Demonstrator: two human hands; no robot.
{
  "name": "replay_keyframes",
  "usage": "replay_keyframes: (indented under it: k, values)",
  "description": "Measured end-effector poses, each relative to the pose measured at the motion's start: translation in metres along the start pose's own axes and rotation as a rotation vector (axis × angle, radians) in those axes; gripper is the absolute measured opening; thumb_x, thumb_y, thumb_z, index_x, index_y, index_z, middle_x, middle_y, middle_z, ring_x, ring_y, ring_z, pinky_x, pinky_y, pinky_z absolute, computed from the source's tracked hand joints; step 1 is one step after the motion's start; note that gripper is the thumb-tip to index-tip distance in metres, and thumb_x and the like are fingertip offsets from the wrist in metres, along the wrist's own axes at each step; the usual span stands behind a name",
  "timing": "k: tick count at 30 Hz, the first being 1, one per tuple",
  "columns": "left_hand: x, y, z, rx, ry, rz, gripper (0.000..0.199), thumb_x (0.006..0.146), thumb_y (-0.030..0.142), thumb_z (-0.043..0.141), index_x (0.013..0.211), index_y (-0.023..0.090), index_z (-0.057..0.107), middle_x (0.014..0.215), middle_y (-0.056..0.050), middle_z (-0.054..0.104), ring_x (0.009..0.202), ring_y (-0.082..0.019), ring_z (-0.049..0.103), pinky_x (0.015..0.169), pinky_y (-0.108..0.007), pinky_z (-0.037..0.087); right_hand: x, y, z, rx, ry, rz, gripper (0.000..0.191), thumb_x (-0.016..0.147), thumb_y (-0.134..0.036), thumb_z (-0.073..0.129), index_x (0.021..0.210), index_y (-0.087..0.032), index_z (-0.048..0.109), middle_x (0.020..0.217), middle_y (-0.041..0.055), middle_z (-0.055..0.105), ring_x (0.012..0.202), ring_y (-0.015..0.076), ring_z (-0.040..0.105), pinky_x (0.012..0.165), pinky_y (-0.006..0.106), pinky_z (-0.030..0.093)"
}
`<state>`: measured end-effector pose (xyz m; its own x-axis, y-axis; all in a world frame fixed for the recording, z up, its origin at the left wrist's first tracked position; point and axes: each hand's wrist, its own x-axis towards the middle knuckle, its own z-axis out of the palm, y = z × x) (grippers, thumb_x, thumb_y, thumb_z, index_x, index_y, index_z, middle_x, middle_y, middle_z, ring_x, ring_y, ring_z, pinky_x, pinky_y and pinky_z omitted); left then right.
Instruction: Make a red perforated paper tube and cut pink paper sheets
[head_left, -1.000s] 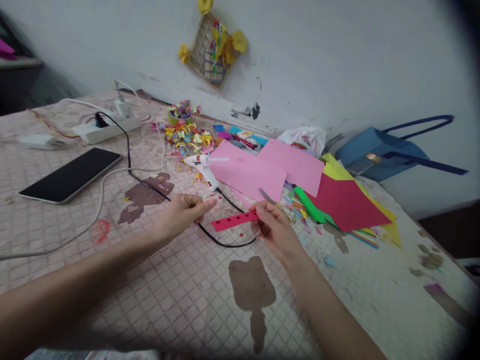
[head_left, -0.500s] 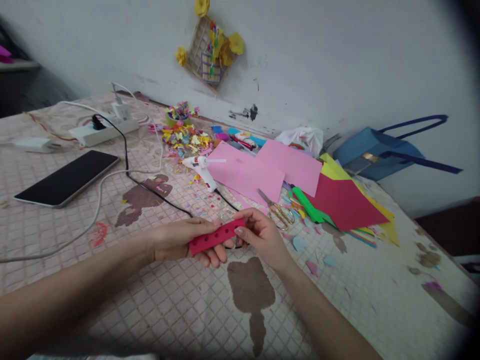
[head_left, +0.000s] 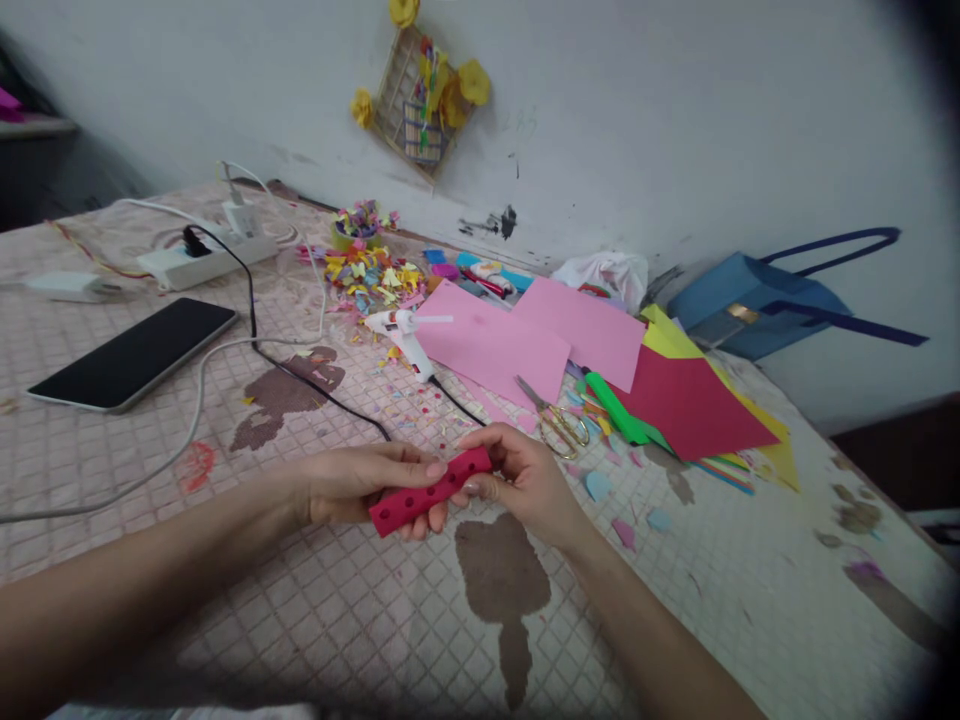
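Observation:
Between my hands is a red strip with a row of dark round holes (head_left: 409, 503), seemingly folded paper, held at a tilt above the table. My left hand (head_left: 360, 480) grips its left and middle part, thumb on top and fingers underneath. At the strip's right end, my right hand (head_left: 525, 480) pinches it between thumb and fingers. Just beyond the hands lie gold-handled scissors (head_left: 559, 425) and a white glue gun (head_left: 405, 340) with a black cord. Part of the strip's underside is hidden by my fingers.
Pink sheets (head_left: 487, 340), red paper (head_left: 682, 400) and a green cutter-like tool (head_left: 611, 405) lie farther back. Punched scraps (head_left: 375, 275) heap near a small bowl. At left are a black tablet (head_left: 135, 355), a power strip (head_left: 210, 260) and cables. A blue bag (head_left: 757, 300) leans against the wall.
The red strip has shifted slightly down and left and turned, so its holes face up more. My left thumb lies farther along it, and my right fingers have moved a little along its edge.

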<state>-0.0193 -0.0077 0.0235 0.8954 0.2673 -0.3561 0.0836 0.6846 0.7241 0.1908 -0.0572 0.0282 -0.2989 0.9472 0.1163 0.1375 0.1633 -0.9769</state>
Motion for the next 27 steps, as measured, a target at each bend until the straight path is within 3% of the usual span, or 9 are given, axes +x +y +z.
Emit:
replay_keyframes:
  k: [9, 14, 21, 27]
  values:
    - [0.003, -0.002, 0.000, 0.022, -0.090, -0.027, 0.040, 0.069, 0.047, 0.078, 0.090, 0.015, 0.068, 0.069, 0.000, 0.069, 0.050, -0.008, 0.057, 0.053, -0.020, 0.046, -0.001, -0.003, -0.004, -0.053, -0.068, 0.013, 0.028, 0.078, -0.029, 0.073, 0.104, -0.024, 0.064, 0.080, -0.0008, 0.065, 0.069, 0.0133, 0.060, 0.063, 0.025, 0.047]
    - [0.003, -0.005, 0.001, -0.001, -0.003, -0.019, 0.048, 0.079, 0.058, 0.064, 0.088, 0.012, 0.068, 0.069, -0.005, 0.071, 0.051, -0.010, 0.059, 0.045, -0.019, 0.041, -0.002, 0.002, -0.004, -0.037, -0.084, 0.020, 0.024, 0.081, -0.029, 0.070, 0.104, -0.026, 0.064, 0.075, -0.0021, 0.066, 0.064, 0.0121, 0.060, 0.061, 0.024, 0.048]
    - [0.007, -0.009, -0.002, -0.028, -0.057, -0.017, 0.045, 0.074, 0.055, 0.070, 0.086, 0.012, 0.068, 0.064, -0.003, 0.069, 0.045, -0.009, 0.056, 0.045, -0.020, 0.043, -0.001, 0.000, -0.004, -0.179, -0.079, -0.090, 0.021, 0.082, -0.034, 0.070, 0.101, -0.025, 0.067, 0.086, 0.0011, 0.069, 0.071, 0.0146, 0.063, 0.064, 0.026, 0.049]
    - [0.010, -0.012, -0.002, -0.034, -0.034, 0.011, 0.040, 0.072, 0.050, 0.074, 0.083, 0.012, 0.069, 0.062, -0.002, 0.069, 0.044, -0.008, 0.056, 0.041, -0.018, 0.042, -0.002, -0.001, -0.002, -0.237, -0.078, -0.185, 0.013, 0.085, -0.032, 0.067, 0.096, -0.026, 0.068, 0.086, 0.0014, 0.068, 0.073, 0.0147, 0.062, 0.065, 0.026, 0.048]
